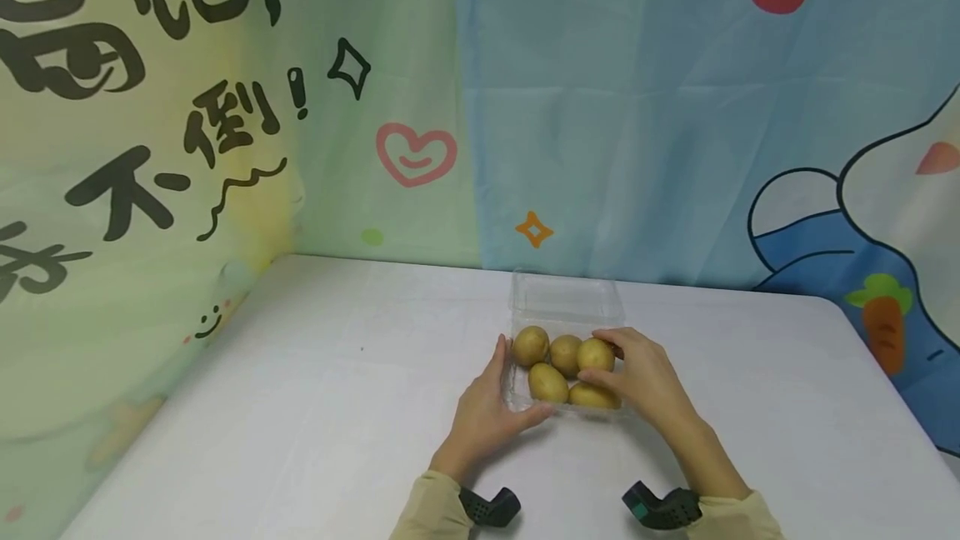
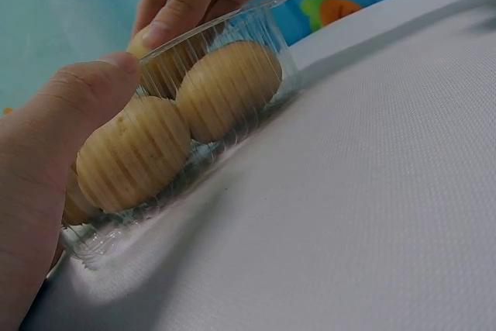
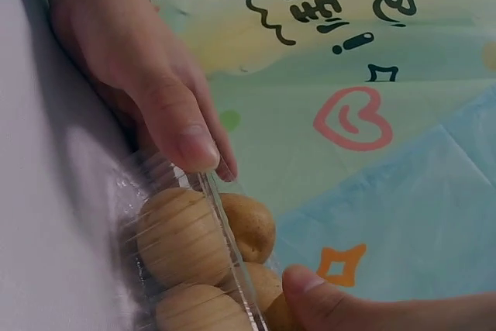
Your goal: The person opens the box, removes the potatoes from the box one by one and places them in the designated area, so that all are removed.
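Observation:
A clear plastic box (image 1: 517,390) holds several yellow-brown potatoes (image 1: 548,382), its hinged lid (image 1: 566,298) folded back behind it. My left hand (image 1: 487,411) grips the box at its near left corner, thumb on the front rim, fingers along the left side. With thumb and fingertips, my right hand (image 1: 652,377) holds a potato (image 1: 596,354) at the back right of the box. Through the ribbed front wall, the left wrist view shows two potatoes (image 2: 229,91) side by side. In the right wrist view, the right thumb (image 3: 349,312) covers part of a potato.
The box stands on a white-covered table (image 1: 337,423). Behind it hangs a printed cloth (image 1: 675,107) with hearts, characters and a carrot. Each wrist wears a dark device (image 1: 491,508) below its sleeve.

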Tool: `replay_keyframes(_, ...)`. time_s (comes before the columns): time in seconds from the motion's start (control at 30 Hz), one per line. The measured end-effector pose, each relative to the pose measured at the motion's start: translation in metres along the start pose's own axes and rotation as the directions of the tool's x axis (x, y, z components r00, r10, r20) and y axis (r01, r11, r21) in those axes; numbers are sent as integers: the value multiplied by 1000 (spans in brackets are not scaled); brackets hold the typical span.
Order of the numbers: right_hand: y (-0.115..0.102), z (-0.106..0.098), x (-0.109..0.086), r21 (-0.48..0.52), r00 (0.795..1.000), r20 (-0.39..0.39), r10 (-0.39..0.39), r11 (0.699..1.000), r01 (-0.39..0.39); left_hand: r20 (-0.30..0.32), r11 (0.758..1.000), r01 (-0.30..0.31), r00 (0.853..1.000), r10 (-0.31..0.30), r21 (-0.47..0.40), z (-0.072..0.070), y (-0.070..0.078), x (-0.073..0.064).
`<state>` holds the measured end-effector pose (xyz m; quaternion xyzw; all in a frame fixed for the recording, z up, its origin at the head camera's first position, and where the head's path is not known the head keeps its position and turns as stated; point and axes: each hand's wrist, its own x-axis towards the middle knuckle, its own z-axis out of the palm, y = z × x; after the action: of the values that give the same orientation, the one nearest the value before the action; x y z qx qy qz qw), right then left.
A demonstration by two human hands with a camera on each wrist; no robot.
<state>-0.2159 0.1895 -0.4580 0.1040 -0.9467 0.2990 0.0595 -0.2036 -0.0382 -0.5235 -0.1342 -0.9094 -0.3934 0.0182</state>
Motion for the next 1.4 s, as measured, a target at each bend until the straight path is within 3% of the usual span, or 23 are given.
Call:
replay_keyframes(0.4,1,-1,-1,2,997,48,-65,998,65,-7,1000,-6,1000,6,-1,3,-3,0)
replay_keyframes(0.63,-1,0,-2,-22,999,41,-26,999,27,-16,1000,-16,1000,16,4,4,-3,1)
replay_keyframes(0.93,-5,-2,-3,-27,994,60,-92,995,93,-14,1000,-11,1000,11,3,2,-2,0)
replay_keyframes(1.13,-5,-1,-5,7,995,94,-21,1000,20,-13,1000,-9,1000,9,-2,2,-2,0)
replay_keyframes(1.23,-4,3,-8,10,998,67,17,1000,-18,-10,1000,-6,1000,6,1,3,-3,1)
replay_keyframes(1.4,-3,10,-12,10,1000,-16,13,1000,-13,-10,1000,-4,1000,4,14,2,-2,0)
